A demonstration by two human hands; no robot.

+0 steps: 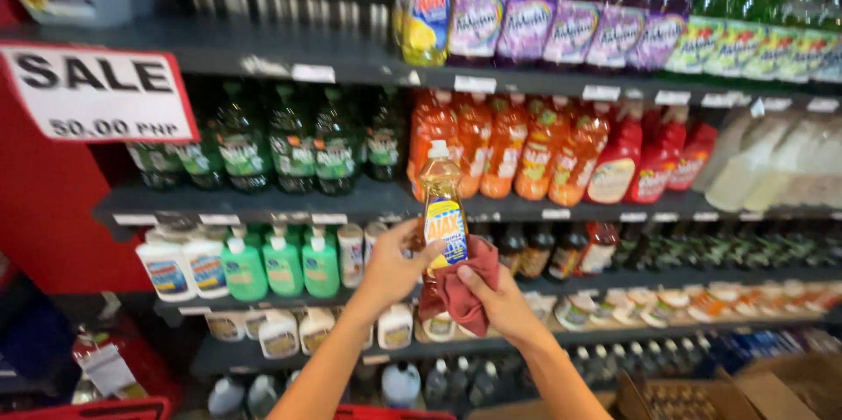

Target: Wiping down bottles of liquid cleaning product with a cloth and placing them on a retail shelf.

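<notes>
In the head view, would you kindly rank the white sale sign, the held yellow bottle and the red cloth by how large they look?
1. White sale sign, largest.
2. Yellow bottle, held in the left hand.
3. Red cloth, in the right hand.
Bottle and cloth look close; the hands hide part of each, so that order is unsure.

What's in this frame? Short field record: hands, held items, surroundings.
setting: shop shelving, several tiers stocked with bottles
left hand: grips a yellow bottle with white cap, upright, in front of the shelves
right hand: presses a dark red cloth against the bottle's lower part
behind: orange bottles, dark green bottles, purple bottles
left side: white sign on a red panel
bottom right: open cardboard box
</notes>
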